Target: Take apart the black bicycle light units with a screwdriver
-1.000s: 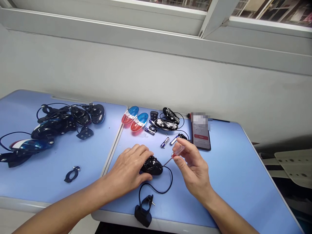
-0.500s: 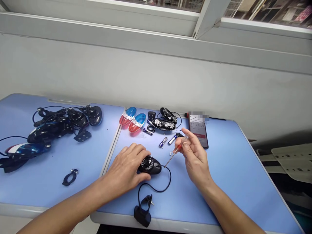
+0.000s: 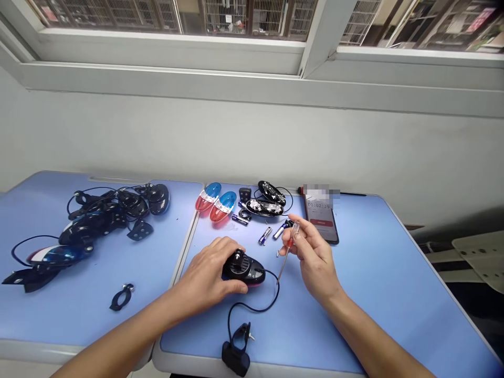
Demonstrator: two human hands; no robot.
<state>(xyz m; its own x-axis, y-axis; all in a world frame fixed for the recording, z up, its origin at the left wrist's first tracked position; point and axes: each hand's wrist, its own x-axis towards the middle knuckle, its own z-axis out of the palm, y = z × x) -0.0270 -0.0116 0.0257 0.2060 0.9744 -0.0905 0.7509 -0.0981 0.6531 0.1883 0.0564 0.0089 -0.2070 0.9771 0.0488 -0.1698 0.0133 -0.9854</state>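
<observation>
- Left hand (image 3: 214,268) is gripping the black oval unit (image 3: 254,269), fingers curling over its far end and top, thumb pressing along the near side.
- That unit is lying on the right-hand blue table (image 3: 378,294), just in front of the person, with its round grille and mount facing up and a bit of red showing underneath.
- Right hand (image 3: 315,257) is pinching a small screwdriver (image 3: 290,242) by its clear-and-red handle, shaft pointing down.
- The tip is hovering off the unit's right end, right by the black cable (image 3: 252,311); can't tell if it's actually touching it.
- The cable is looping out of the unit toward the person and running to a black box with a clamp (image 3: 235,359), which is sitting at the table's near edge.
- Behind the hands, two red-and-blue covers (image 3: 222,208) are lying beside two opened black housings (image 3: 265,208), with some batteries (image 3: 264,235) scattering in front.
- A phone (image 3: 323,224) is lying past the right hand, showing a timer.
- Over on the left table (image 3: 165,262), more black units (image 3: 94,223) are sitting in a tangled heap, and a loose clamp ring (image 3: 122,297) is lying nearer.
</observation>
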